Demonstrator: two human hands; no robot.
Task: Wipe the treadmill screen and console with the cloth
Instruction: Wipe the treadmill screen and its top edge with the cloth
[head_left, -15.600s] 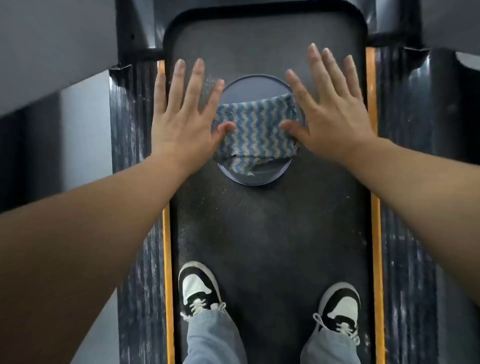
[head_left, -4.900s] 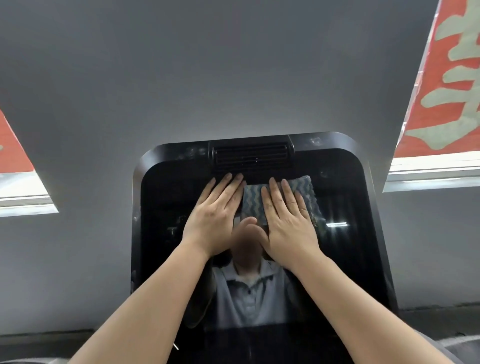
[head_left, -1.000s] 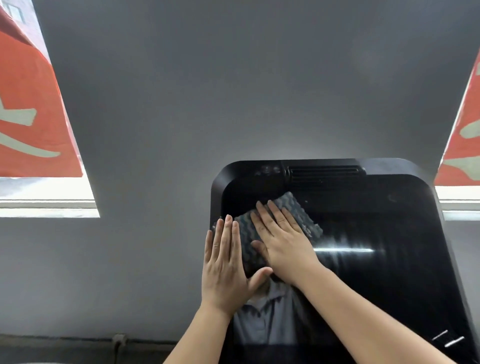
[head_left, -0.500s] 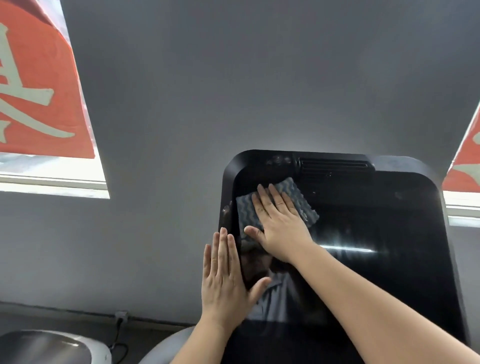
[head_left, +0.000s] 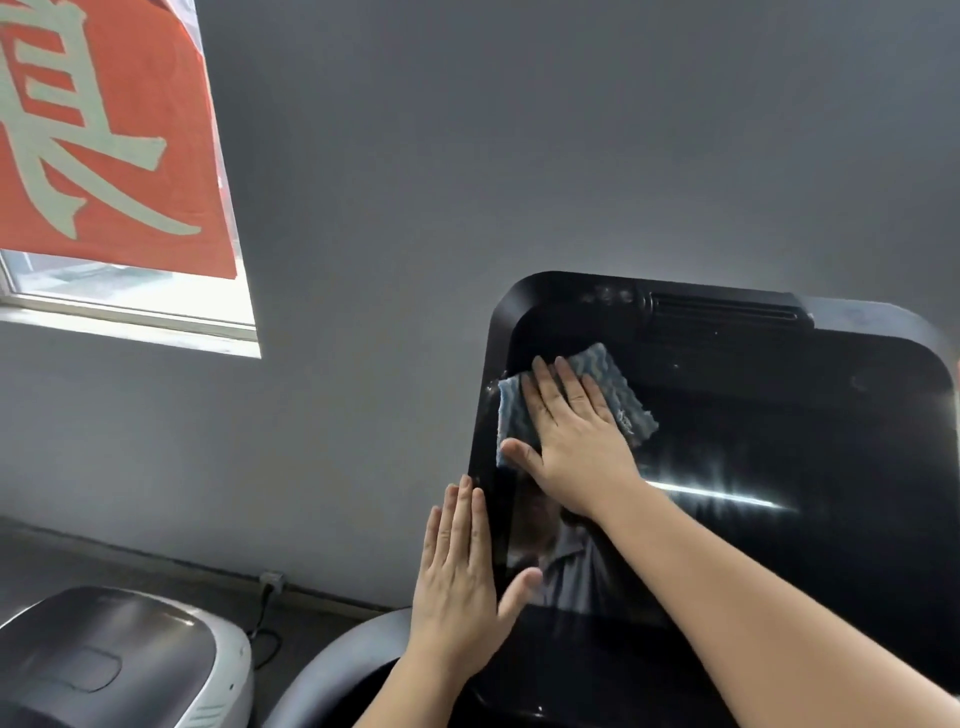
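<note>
The treadmill's glossy black screen (head_left: 779, 441) fills the right half of the view, with a vent slot along its top edge. A blue-and-white wavy-patterned cloth (head_left: 618, 384) lies flat against the screen's upper left corner. My right hand (head_left: 571, 441) presses flat on the cloth, fingers spread and pointing up. Lower down, my left hand (head_left: 462, 577) rests flat with fingers together against the screen's left edge, touching no cloth. The screen reflects a person's grey shirt.
A grey wall stands behind the screen. A window with a red banner (head_left: 104, 135) is at the upper left. A grey-and-white machine housing (head_left: 114, 660) sits at the lower left, with a wall socket and cable (head_left: 270, 582) beside it.
My right hand has kept the cloth in the screen's upper left corner. My left hand stays off the cloth at the left edge. The view has shifted left, showing more window and floor.
</note>
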